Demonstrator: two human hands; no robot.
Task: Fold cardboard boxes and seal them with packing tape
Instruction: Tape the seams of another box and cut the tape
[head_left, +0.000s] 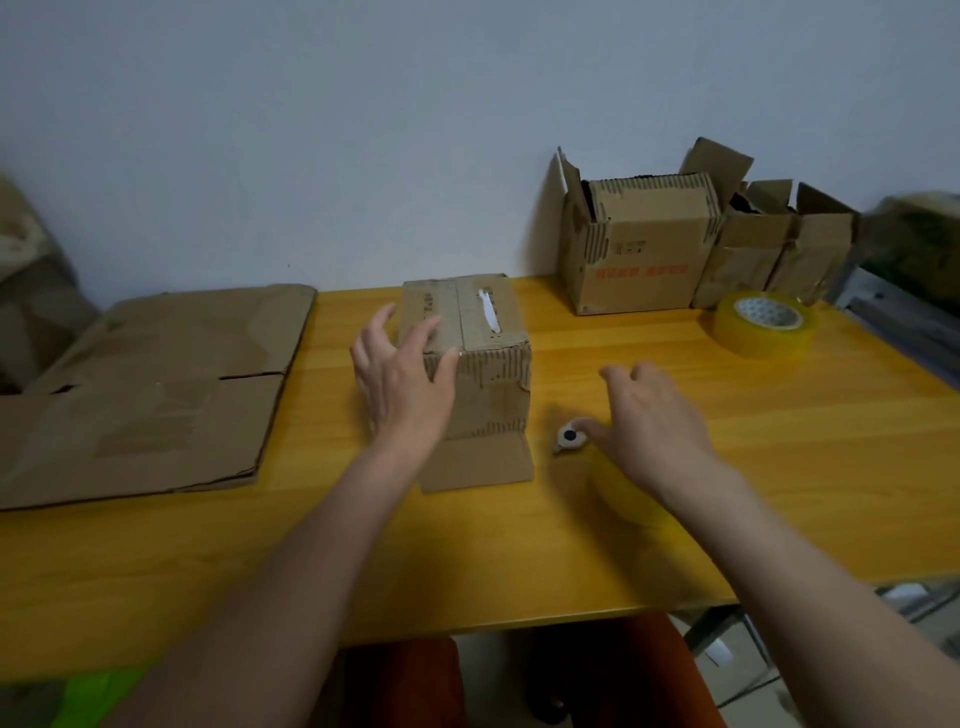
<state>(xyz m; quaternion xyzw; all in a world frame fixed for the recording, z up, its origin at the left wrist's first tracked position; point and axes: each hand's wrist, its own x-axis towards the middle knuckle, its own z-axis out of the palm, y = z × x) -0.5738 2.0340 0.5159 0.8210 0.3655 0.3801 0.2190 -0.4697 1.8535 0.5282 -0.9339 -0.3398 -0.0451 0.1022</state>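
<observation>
A small cardboard box (488, 338) stands in the middle of the yellow table (519, 545), its top flaps closed and one bottom flap (478, 465) lying flat toward me. My left hand (400, 379) rests on the box's near left corner, fingers spread over the top and thumb on the front face. To the right of the box, my right hand (654, 410) hovers with relaxed fingers. Its thumb is beside a small grey tape cutter (569, 439). A blurred yellowish tape roll (623, 493) lies under that wrist.
A large flattened cardboard sheet (156, 384) covers the table's left end. Open boxes (639, 254) stand against the wall at the back right, with a second roll of tape (763, 325) in front of them. The table's front edge is close to me.
</observation>
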